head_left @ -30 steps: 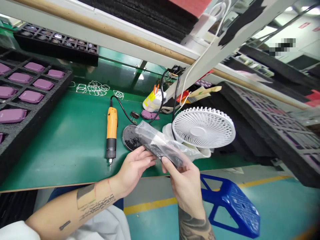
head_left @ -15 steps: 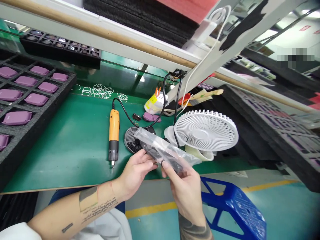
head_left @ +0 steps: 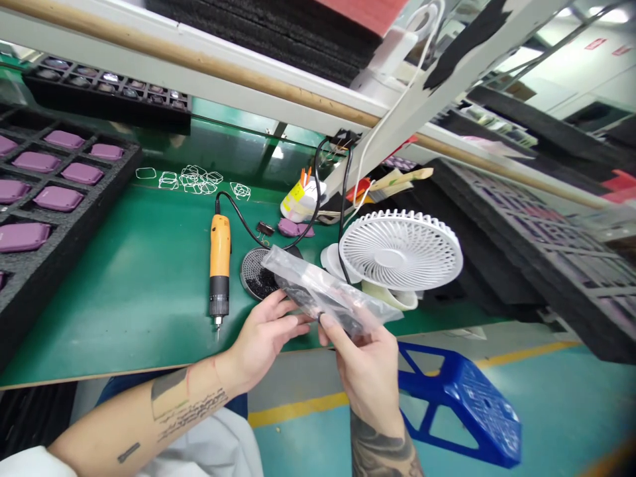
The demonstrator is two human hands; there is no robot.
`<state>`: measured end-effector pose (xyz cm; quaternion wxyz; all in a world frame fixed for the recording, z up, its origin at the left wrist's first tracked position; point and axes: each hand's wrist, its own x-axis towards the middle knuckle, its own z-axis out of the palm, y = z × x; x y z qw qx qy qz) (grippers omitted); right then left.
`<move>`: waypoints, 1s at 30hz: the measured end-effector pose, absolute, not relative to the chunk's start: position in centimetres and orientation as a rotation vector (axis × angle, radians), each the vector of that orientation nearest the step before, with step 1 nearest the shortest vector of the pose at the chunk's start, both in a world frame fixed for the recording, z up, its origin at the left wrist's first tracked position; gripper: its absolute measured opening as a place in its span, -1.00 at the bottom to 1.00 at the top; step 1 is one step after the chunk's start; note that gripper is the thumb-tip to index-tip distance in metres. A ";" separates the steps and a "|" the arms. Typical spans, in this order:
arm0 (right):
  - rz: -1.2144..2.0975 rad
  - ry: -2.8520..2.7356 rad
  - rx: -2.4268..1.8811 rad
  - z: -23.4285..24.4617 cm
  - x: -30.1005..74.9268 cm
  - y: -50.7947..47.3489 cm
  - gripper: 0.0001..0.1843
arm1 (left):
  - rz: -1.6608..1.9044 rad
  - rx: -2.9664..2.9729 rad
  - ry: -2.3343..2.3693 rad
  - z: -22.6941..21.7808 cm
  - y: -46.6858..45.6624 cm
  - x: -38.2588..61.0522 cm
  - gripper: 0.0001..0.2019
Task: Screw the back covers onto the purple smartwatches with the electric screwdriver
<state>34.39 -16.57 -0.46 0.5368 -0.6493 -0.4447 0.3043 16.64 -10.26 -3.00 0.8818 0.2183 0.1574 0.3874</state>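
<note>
**Clear bag held over the green bench**

A green workbench mat (head_left: 124, 298) carries an orange electric screwdriver (head_left: 219, 258), a black perforated disc (head_left: 256, 275) and a white clip fan (head_left: 400, 250). Purple parts (head_left: 58, 198) sit in a black foam tray (head_left: 99, 199) at left. A blue stool (head_left: 462, 404) stands on the teal floor (head_left: 298, 444). The right hand (head_left: 365, 377) pinches a clear plastic bag (head_left: 322, 291) holding something dark, just past the bench's front edge. The left hand (head_left: 263, 334) curls against the bag's underside; whether it grips, I cannot tell.

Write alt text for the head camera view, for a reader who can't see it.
The left hand and right hand hold a clear plastic bag with something dark inside, over a green workbench. An orange electric screwdriver and a white fan sit on the bench, beside a black foam tray of purple parts.
</note>
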 end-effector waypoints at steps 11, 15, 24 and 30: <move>0.727 -1.040 -1.517 -1.2 34.6 -16.9 -0.50 | 0.800 0.426 0.343 -2.5 -10.3 16.5 -0.45; 0.762 -1.032 -1.519 -1.3 34.4 -17.1 -0.55 | 0.803 0.422 0.343 -2.4 -10.3 16.4 -0.48; 0.739 -0.926 -1.408 -1.7 33.2 -17.0 -0.54 | 0.796 0.383 0.347 -2.2 -10.2 16.3 -0.42; 0.761 -0.894 -1.413 -2.1 32.9 -17.3 -0.61 | 0.803 0.380 0.344 -1.9 -10.2 16.3 -0.38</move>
